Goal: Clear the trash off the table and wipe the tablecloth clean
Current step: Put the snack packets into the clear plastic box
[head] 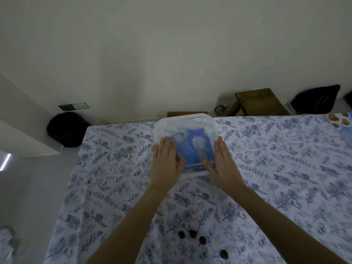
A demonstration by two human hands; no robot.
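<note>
Floral tablecloth (114, 168), clear plastic tub (184, 119) of blue wrappers (190, 149), left hand (165, 161) and right hand (223, 164) flat-fingered against its sides

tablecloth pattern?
The tablecloth is white with a blue-grey leaf and flower print. It shows in the head view, the only one.

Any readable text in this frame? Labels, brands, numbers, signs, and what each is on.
No text is legible anywhere in this frame.
Blue packets inside the clear container: there is print, but it is too blurred to read through the plastic.
Snack packet at the table's far right corner: only pictures can be made out, no readable words.
Wall plate: it has a greenish sticker, too small to read.
</note>
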